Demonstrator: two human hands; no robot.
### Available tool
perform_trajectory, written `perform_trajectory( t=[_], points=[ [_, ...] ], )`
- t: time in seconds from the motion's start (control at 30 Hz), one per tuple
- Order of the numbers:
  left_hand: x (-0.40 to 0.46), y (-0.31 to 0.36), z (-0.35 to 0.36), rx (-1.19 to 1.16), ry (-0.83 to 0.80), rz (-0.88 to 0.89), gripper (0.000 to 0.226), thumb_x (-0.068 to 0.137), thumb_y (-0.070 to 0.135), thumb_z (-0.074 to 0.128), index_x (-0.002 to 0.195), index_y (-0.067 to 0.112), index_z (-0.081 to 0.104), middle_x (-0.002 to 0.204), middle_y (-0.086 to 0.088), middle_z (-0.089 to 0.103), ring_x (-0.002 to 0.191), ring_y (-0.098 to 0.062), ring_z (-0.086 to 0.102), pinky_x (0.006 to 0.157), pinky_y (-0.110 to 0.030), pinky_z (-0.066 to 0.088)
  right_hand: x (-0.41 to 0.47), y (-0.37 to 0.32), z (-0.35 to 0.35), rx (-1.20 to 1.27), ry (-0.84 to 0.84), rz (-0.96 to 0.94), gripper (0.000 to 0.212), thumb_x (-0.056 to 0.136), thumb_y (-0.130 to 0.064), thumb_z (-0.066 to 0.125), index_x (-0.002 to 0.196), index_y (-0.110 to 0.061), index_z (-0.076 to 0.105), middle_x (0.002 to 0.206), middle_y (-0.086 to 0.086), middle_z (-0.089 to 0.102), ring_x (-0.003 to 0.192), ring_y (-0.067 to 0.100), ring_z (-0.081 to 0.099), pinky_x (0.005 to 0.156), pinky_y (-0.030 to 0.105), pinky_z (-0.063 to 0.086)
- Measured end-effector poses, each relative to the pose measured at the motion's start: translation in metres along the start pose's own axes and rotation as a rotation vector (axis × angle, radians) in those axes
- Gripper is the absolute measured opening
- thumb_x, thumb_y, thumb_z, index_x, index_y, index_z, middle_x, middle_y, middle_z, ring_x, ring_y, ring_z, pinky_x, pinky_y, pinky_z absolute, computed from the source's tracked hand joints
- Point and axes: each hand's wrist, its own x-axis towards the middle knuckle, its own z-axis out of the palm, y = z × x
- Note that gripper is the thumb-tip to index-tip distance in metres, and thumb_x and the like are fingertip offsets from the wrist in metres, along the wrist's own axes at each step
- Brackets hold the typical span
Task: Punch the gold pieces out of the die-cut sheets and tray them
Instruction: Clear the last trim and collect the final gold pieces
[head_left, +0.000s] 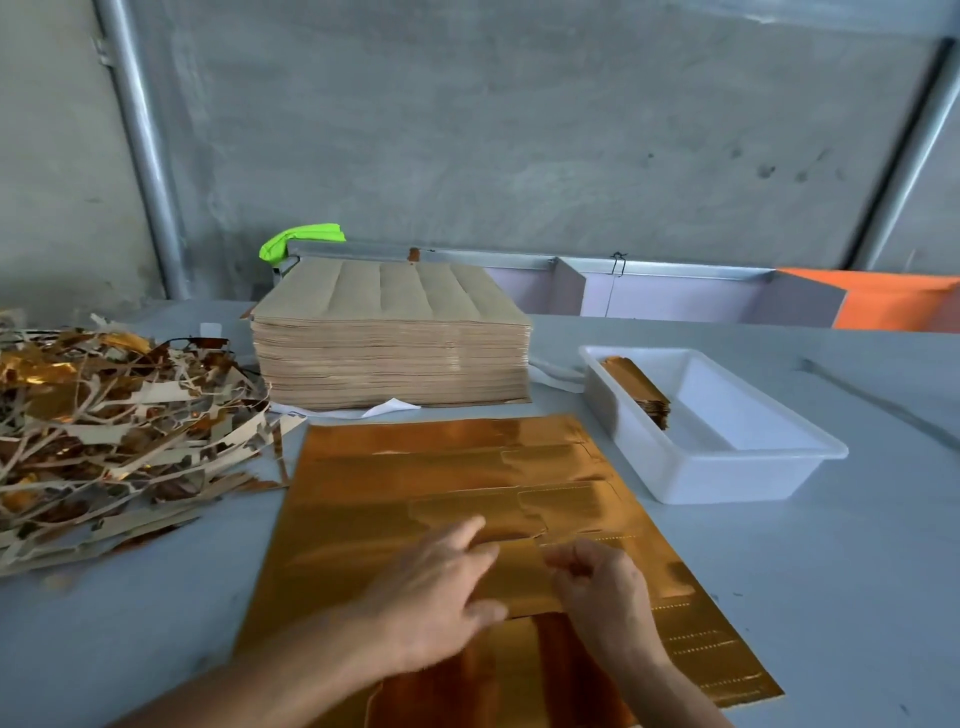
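Observation:
A shiny gold die-cut sheet (447, 467) lies flat on the table in front of me, with cut outlines of pieces showing in it. My left hand (441, 592) rests on the sheet's near half, fingers spread and pressing down beside a partly loosened gold piece (524, 582). My right hand (602, 592) is just to the right of it, fingers curled at that piece's right edge; the pinch itself is hidden. A white plastic tray (727, 467) stands to the right and holds a stack of punched gold pieces (639, 389) at its far left end.
A thick stack of brown-backed sheets (389, 343) stands behind the gold sheet. A heap of punched-out scrap strips (114, 431) covers the table's left side. A green cloth (296, 239) lies behind the stack. A grey wall and metal poles close the back.

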Motion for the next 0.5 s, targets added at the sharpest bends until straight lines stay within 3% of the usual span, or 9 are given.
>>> perform_trajectory(
  t=[0.13, 0.2, 0.37, 0.5],
  points=[
    [0.010, 0.019, 0.034, 0.115, -0.306, 0.076, 0.093, 0.084, 0.073, 0.039, 0.150, 0.030, -0.010, 0.153, 0.005, -0.032, 0.142, -0.020, -0.025, 0.115, -0.050, -0.004, 0.001, 0.015, -0.011, -0.158, 0.051, -0.017, 0.023, 0.086, -0.008, 0.060, 0.100, -0.021, 0.073, 0.099, -0.006, 0.070, 0.091, 0.012, 0.061, 0.082, 0.022, 0.050],
    [0.017, 0.021, 0.044, 0.198, -0.395, 0.111, 0.097, 0.082, 0.078, 0.033, 0.149, 0.029, -0.017, 0.151, -0.001, -0.038, 0.138, -0.020, -0.034, 0.113, -0.051, -0.011, 0.003, 0.023, -0.016, -0.215, 0.077, -0.025, 0.025, 0.088, -0.008, 0.059, 0.105, -0.022, 0.071, 0.108, -0.004, 0.068, 0.100, 0.016, 0.059, 0.088, 0.030, 0.051],
    [0.023, 0.013, 0.054, 0.277, -0.444, 0.120, 0.098, 0.077, 0.084, 0.025, 0.145, 0.034, -0.025, 0.149, -0.002, -0.040, 0.135, -0.017, -0.037, 0.110, -0.048, -0.017, 0.005, 0.034, -0.022, -0.272, 0.123, -0.014, 0.027, 0.090, -0.017, 0.058, 0.114, -0.026, 0.066, 0.122, -0.006, 0.062, 0.112, 0.019, 0.051, 0.098, 0.035, 0.046],
    [0.019, 0.014, 0.053, 0.220, -0.431, 0.140, 0.109, 0.057, 0.090, 0.013, 0.144, 0.036, -0.025, 0.148, 0.001, -0.040, 0.126, -0.011, -0.042, 0.108, -0.047, -0.021, 0.006, 0.037, -0.025, -0.401, 0.081, 0.044, 0.037, 0.094, -0.032, 0.054, 0.130, -0.025, 0.054, 0.138, -0.005, 0.049, 0.128, 0.020, 0.040, 0.104, 0.035, 0.040]
  ],
)
